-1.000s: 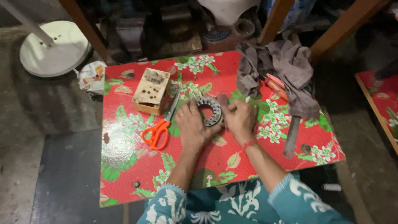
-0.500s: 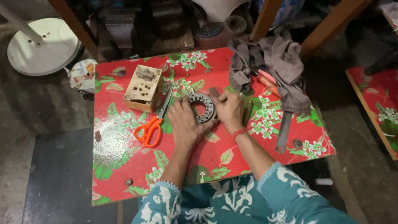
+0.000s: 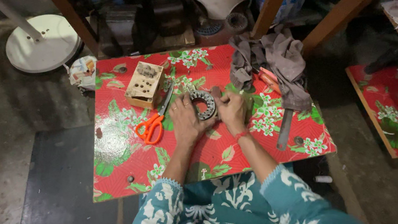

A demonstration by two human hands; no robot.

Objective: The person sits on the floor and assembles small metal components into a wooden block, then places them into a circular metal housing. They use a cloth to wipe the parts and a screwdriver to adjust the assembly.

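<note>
Gripping metal ring point(image 3: 203, 104): left hand point(image 3: 184, 120), right hand point(image 3: 232, 112) fingers | wooden block point(image 3: 144, 84): drilled holes, contents unclear

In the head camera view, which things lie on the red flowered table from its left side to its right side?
Orange-handled scissors → left hand → ring-shaped metal part → right hand → grey cloth. The small wooden box sits farther back, above the scissors, so I leave it out of the order.
</note>
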